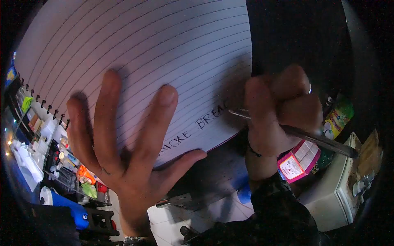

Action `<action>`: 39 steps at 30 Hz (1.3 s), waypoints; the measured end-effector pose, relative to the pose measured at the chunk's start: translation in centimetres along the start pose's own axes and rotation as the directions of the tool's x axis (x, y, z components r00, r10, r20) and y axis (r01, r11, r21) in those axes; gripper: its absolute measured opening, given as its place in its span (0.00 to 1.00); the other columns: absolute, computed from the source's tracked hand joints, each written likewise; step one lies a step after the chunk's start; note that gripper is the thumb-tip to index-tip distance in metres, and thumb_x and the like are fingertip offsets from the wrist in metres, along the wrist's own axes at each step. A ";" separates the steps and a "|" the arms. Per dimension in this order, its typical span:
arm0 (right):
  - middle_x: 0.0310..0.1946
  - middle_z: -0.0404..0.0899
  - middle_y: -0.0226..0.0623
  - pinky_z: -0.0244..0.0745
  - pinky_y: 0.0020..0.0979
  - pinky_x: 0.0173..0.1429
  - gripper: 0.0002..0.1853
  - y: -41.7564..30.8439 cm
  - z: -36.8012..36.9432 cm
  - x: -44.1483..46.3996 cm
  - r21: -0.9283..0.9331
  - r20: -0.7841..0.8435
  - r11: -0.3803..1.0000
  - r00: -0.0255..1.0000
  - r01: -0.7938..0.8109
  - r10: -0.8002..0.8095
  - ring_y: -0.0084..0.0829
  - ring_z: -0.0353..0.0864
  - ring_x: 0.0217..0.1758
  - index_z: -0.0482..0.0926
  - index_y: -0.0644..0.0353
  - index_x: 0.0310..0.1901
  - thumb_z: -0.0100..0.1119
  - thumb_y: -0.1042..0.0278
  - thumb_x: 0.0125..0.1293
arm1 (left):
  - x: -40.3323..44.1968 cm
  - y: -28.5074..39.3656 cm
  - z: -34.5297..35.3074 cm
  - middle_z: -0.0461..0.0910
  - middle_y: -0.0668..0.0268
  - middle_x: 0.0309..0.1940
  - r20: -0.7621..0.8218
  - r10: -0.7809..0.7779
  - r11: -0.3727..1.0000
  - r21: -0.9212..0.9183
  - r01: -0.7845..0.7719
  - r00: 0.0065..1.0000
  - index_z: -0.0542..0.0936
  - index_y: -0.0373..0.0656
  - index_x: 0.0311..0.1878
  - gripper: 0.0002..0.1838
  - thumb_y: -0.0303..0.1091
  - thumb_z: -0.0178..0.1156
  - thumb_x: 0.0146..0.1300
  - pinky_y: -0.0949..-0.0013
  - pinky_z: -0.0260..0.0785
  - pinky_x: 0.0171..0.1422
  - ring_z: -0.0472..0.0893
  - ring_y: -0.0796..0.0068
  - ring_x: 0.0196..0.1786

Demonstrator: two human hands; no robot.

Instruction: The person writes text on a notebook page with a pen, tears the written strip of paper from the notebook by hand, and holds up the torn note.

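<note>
A spiral-bound notebook (pixel 197 49) fills the upper view, its ruled page turned up and its coils along the left edge. My left hand (pixel 131 143) lies on the page with fingers spread, its thumb by the bottom edge. Handwritten capital letters (pixel 201 123) run along the lower part of the page; they read roughly "HICKE BREA", with the start hidden by my left hand. At the page's right edge, my right hand (pixel 279 110) is closed around a pen (pixel 320 141). The pen's tip is at the last visible letter.
A dark surface (pixel 295 33) lies under the notebook on the right. Below right are a pink packet (pixel 299 162), a green-yellow package (pixel 340 117) and a white appliance (pixel 332 201). At left, a rack of small items (pixel 65 164) and a blue cooler (pixel 67 209) stand over pale floor tiles (pixel 172 225).
</note>
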State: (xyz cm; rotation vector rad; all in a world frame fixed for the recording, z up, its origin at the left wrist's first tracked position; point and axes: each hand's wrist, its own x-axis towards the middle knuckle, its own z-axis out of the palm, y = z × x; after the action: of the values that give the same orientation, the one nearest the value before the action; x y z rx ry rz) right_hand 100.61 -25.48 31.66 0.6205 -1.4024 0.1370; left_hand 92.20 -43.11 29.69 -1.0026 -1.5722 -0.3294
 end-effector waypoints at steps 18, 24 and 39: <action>0.23 0.57 0.31 0.50 0.23 0.21 0.09 0.5 -0.2 -1.4 0.684 -0.184 0.704 0.890 -0.189 0.417 0.24 0.59 0.22 0.69 0.63 0.29 0.55 0.87 0.50 | -0.2 -0.2 0.9 0.68 0.51 0.54 0.119 -0.208 0.719 -0.654 0.234 0.971 0.68 0.46 0.57 0.39 0.53 0.60 0.39 0.53 0.56 0.60 0.66 0.53 0.57; 0.23 0.56 0.30 0.50 0.21 0.20 0.07 0.7 -0.3 -1.1 0.777 -0.153 0.591 0.846 -0.217 0.511 0.22 0.58 0.22 0.70 0.64 0.29 0.53 0.87 0.52 | -0.5 -0.5 1.5 0.69 0.53 0.53 0.221 -0.293 0.527 -0.774 0.350 0.930 0.66 0.44 0.57 0.37 0.46 0.61 0.41 0.56 0.58 0.58 0.68 0.57 0.55; 0.20 0.55 0.27 0.49 0.17 0.18 0.13 -5.1 -3.7 -2.7 0.447 -0.294 0.786 0.761 -0.426 0.579 0.16 0.53 0.19 0.60 0.56 0.22 0.49 0.85 0.55 | -2.9 0.4 -0.1 0.71 0.57 0.49 0.294 -0.621 0.104 -0.888 0.448 0.727 0.62 0.41 0.58 0.33 0.29 0.63 0.46 0.65 0.65 0.53 0.72 0.66 0.51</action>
State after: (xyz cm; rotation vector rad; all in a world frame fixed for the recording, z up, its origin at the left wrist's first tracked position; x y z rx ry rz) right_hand 105.60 -27.29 27.29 0.4431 -1.0937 0.9398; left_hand 92.36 -44.15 26.92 -1.1018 -1.4867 -2.0457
